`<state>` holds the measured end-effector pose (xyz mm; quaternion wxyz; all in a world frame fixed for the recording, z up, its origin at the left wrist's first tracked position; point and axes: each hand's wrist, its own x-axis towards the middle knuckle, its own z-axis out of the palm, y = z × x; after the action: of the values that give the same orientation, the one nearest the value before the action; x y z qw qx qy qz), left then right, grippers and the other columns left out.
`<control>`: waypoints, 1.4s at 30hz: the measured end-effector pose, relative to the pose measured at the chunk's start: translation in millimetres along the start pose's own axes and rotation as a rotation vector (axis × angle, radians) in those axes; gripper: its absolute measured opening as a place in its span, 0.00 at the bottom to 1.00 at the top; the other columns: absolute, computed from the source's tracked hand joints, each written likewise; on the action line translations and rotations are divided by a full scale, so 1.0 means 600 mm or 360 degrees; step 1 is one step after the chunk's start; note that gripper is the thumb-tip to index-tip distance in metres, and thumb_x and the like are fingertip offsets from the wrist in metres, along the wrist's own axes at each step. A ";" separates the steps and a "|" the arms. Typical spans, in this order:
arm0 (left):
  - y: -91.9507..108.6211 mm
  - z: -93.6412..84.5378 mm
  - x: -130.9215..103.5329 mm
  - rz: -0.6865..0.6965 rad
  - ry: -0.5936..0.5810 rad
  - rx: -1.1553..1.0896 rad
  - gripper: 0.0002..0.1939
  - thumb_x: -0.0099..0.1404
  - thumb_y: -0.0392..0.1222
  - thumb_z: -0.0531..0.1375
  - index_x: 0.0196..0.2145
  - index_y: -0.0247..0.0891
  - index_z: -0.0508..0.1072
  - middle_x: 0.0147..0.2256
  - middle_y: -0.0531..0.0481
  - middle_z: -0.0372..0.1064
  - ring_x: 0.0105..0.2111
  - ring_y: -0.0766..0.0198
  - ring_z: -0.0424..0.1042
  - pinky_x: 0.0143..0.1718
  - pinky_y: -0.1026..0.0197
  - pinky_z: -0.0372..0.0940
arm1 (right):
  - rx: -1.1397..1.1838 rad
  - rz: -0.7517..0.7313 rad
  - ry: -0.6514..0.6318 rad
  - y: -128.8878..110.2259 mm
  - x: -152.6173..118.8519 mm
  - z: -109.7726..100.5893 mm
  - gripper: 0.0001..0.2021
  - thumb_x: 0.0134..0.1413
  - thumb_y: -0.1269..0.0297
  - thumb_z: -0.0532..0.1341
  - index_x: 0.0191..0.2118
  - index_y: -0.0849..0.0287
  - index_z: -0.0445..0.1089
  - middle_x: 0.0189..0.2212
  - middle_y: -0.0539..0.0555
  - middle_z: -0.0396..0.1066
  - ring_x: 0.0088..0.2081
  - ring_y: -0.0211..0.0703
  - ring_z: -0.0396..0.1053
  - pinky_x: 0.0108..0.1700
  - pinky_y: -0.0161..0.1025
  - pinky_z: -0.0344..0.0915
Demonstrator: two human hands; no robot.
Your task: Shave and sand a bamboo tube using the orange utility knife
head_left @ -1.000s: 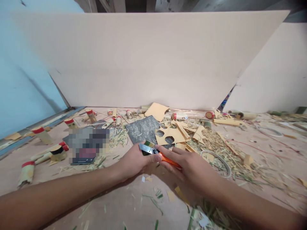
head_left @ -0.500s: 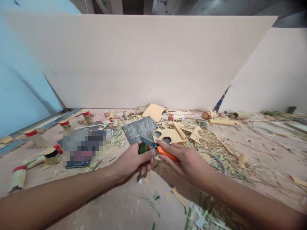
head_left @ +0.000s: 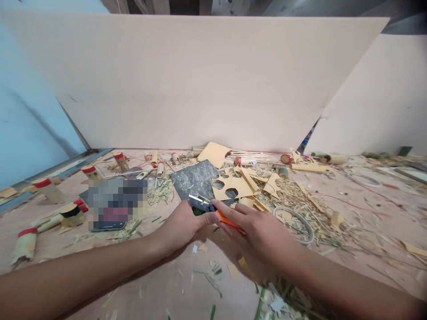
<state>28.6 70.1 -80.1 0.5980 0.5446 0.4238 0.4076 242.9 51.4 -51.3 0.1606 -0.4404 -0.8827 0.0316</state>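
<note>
My right hand (head_left: 258,229) is closed around an orange-handled knife (head_left: 229,220), its forefinger laid along the handle. The blade points left and catches the light on its upper side. Beneath it, my left hand (head_left: 180,229) grips a short green piece (head_left: 198,212), probably bamboo, mostly hidden by the fingers and blade. My left thumb rests close to the base of the blade. Just beyond both hands lie a dark, scuffed flat sheet (head_left: 191,178) and a yellowish card with cut-out holes (head_left: 245,186).
Several bamboo tubes with red bands stand or lie at the left, one tube (head_left: 50,191) among them. A partly blurred phone (head_left: 111,224) lies nearer. Shavings (head_left: 320,218) and a pale ring (head_left: 312,231) are at the right. A large pale board (head_left: 200,84) rises behind.
The blade has turned to lie flatter over the green piece, its upper side now bright. My right hand has shifted slightly left and down; my left fingers show less.
</note>
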 end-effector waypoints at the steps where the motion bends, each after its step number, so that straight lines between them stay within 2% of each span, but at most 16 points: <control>1: 0.000 0.002 0.001 -0.0048 0.0039 -0.0009 0.26 0.56 0.60 0.73 0.35 0.37 0.69 0.23 0.58 0.63 0.21 0.70 0.60 0.22 0.67 0.57 | -0.0010 0.0066 0.0022 -0.003 0.001 0.001 0.25 0.74 0.54 0.53 0.71 0.49 0.60 0.37 0.56 0.77 0.30 0.45 0.75 0.31 0.37 0.65; 3: 0.000 0.005 0.001 -0.0127 0.0073 -0.0060 0.26 0.60 0.63 0.70 0.32 0.40 0.65 0.19 0.62 0.54 0.16 0.73 0.50 0.16 0.68 0.46 | -0.0007 0.0182 0.0075 -0.005 0.005 0.002 0.25 0.74 0.55 0.52 0.72 0.52 0.60 0.38 0.57 0.77 0.30 0.46 0.75 0.32 0.38 0.65; 5: 0.001 0.005 0.001 -0.0129 0.0032 -0.0092 0.26 0.61 0.63 0.69 0.32 0.41 0.62 0.18 0.63 0.53 0.15 0.74 0.48 0.15 0.69 0.43 | 0.0021 0.0217 0.0111 -0.002 0.009 0.000 0.25 0.74 0.55 0.53 0.71 0.53 0.61 0.39 0.58 0.77 0.31 0.46 0.75 0.33 0.39 0.66; 8: 0.004 0.000 0.002 -0.0136 -0.0076 -0.0101 0.26 0.62 0.63 0.68 0.35 0.41 0.62 0.19 0.63 0.56 0.16 0.74 0.49 0.15 0.70 0.44 | 0.0080 0.0183 0.0121 0.009 0.011 -0.004 0.25 0.74 0.55 0.53 0.71 0.54 0.62 0.42 0.59 0.77 0.32 0.45 0.75 0.34 0.38 0.66; 12: 0.006 -0.007 0.001 -0.0194 -0.0152 -0.0126 0.27 0.61 0.63 0.69 0.37 0.41 0.62 0.19 0.62 0.60 0.15 0.74 0.50 0.15 0.70 0.44 | 0.0137 0.0120 0.0094 0.017 0.009 -0.005 0.25 0.74 0.54 0.52 0.71 0.54 0.61 0.40 0.58 0.76 0.34 0.46 0.75 0.36 0.38 0.66; 15: 0.008 -0.007 0.001 -0.0152 -0.0228 -0.0140 0.27 0.60 0.63 0.70 0.37 0.40 0.64 0.18 0.62 0.58 0.14 0.74 0.50 0.16 0.68 0.45 | 0.0170 0.0016 -0.0019 0.017 0.007 -0.003 0.25 0.74 0.53 0.53 0.72 0.49 0.60 0.39 0.56 0.76 0.37 0.47 0.76 0.38 0.38 0.67; 18: 0.009 -0.006 0.001 -0.0114 -0.0289 -0.0141 0.27 0.59 0.62 0.71 0.35 0.39 0.65 0.17 0.64 0.54 0.15 0.75 0.46 0.17 0.68 0.44 | 0.0204 -0.0087 -0.0103 0.017 0.006 -0.004 0.25 0.74 0.52 0.53 0.72 0.46 0.58 0.42 0.57 0.77 0.39 0.47 0.77 0.37 0.37 0.67; 21: 0.008 -0.006 0.002 -0.0049 -0.0230 -0.0030 0.27 0.58 0.62 0.71 0.31 0.39 0.64 0.17 0.63 0.54 0.17 0.74 0.47 0.18 0.68 0.44 | 0.0235 -0.0151 -0.0082 0.018 0.006 -0.007 0.25 0.75 0.52 0.53 0.72 0.47 0.60 0.43 0.58 0.78 0.39 0.46 0.77 0.38 0.36 0.68; 25: 0.003 -0.006 0.003 0.0054 -0.0117 0.0121 0.26 0.58 0.61 0.72 0.30 0.37 0.67 0.20 0.60 0.57 0.20 0.73 0.51 0.20 0.68 0.48 | 0.0108 -0.0087 -0.0043 0.014 0.003 -0.004 0.24 0.74 0.52 0.54 0.70 0.47 0.63 0.37 0.56 0.77 0.33 0.44 0.76 0.33 0.35 0.66; 28: -0.001 -0.001 0.004 0.0000 -0.0011 0.0045 0.27 0.58 0.63 0.71 0.33 0.38 0.67 0.19 0.62 0.55 0.18 0.73 0.51 0.18 0.68 0.49 | 0.0022 0.0014 0.0035 0.006 0.001 0.002 0.24 0.74 0.54 0.54 0.70 0.48 0.62 0.36 0.55 0.76 0.31 0.44 0.76 0.31 0.36 0.65; 32: -0.002 0.002 0.007 -0.0117 0.0040 -0.0042 0.28 0.60 0.67 0.68 0.30 0.41 0.63 0.17 0.63 0.53 0.14 0.74 0.48 0.13 0.68 0.44 | 0.0054 0.0095 0.0147 0.002 0.004 0.004 0.24 0.74 0.54 0.54 0.71 0.52 0.62 0.39 0.58 0.78 0.32 0.46 0.76 0.35 0.38 0.68; 38: 0.003 -0.007 0.005 -0.0140 -0.0179 -0.0088 0.28 0.59 0.66 0.69 0.35 0.41 0.64 0.16 0.62 0.58 0.14 0.73 0.50 0.15 0.69 0.45 | 0.0136 0.0022 0.0063 0.012 0.008 -0.004 0.25 0.74 0.53 0.53 0.71 0.51 0.61 0.40 0.58 0.77 0.37 0.48 0.77 0.38 0.39 0.70; 42: 0.005 -0.010 0.003 -0.0074 -0.0285 0.0004 0.28 0.59 0.65 0.70 0.31 0.40 0.64 0.14 0.62 0.56 0.14 0.73 0.50 0.15 0.68 0.47 | 0.0238 -0.0083 -0.0086 0.016 0.006 -0.004 0.25 0.74 0.52 0.53 0.71 0.49 0.61 0.42 0.58 0.78 0.39 0.47 0.77 0.39 0.38 0.70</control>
<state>23.3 73.9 -77.5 0.6421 0.5697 0.3817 0.3427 248.8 60.0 -49.9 0.1700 -0.4029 -0.8931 0.1052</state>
